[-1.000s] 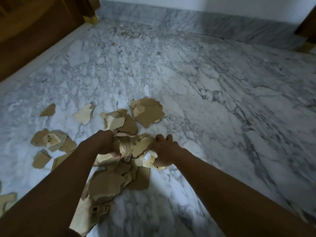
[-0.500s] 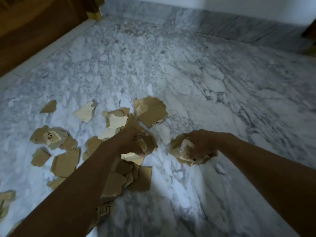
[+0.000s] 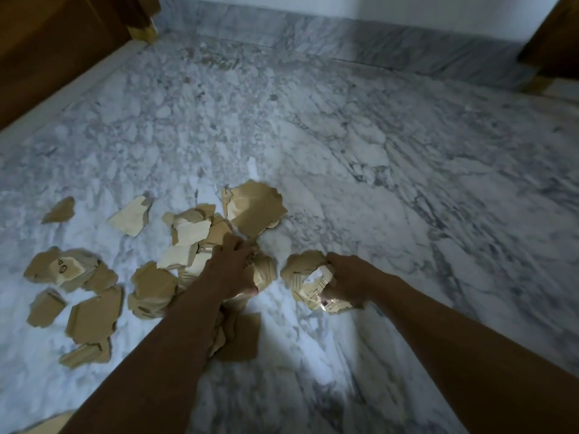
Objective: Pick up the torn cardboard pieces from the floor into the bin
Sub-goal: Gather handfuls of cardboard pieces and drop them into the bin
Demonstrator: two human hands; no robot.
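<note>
I am observing the left hand (image 3: 233, 267) reaching into the middle of the frame, fingers curled down and gripping some of the torn cardboard pieces (image 3: 94, 314) at the top of the pile; how many it is grasping I cannot tell. The right hand (image 3: 344, 285), just right of centre, is clutching a crumpled bundle (image 3: 300, 267) of pieces, fingers and thumb wrapping round it, printed faces showing. The hands are lying near each other but apart, marble floor (image 3: 376, 151) showing between them. The other pieces are lying scattered left of and beneath the left forearm, one large piece (image 3: 255, 208) sitting just above the left hand. Wooden furniture (image 3: 47, 42) is occupying the upper left corner.
</note>
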